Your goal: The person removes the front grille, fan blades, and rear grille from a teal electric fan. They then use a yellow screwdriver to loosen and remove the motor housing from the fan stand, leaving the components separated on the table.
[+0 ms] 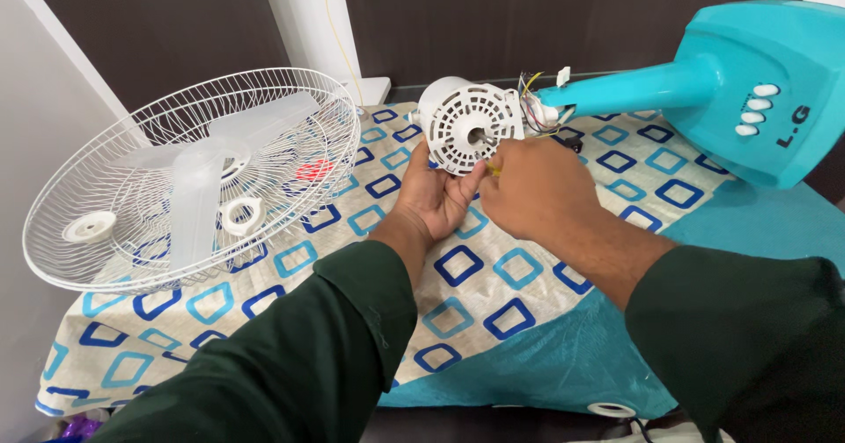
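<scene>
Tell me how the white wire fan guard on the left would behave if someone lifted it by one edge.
The wire fan guard looks light: thin wires, mostly open air. It would probably flex a little, since the wires are slender. The loose translucent blade and white rings resting inside would likely slide toward the low side when it tilts.

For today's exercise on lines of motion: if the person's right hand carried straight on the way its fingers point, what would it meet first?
The right hand points up and left, toward the white vented fan motor housing that the left hand props up. It would probably meet the housing's lower edge first; it already looks nearly in contact, though depth is unclear.
</scene>
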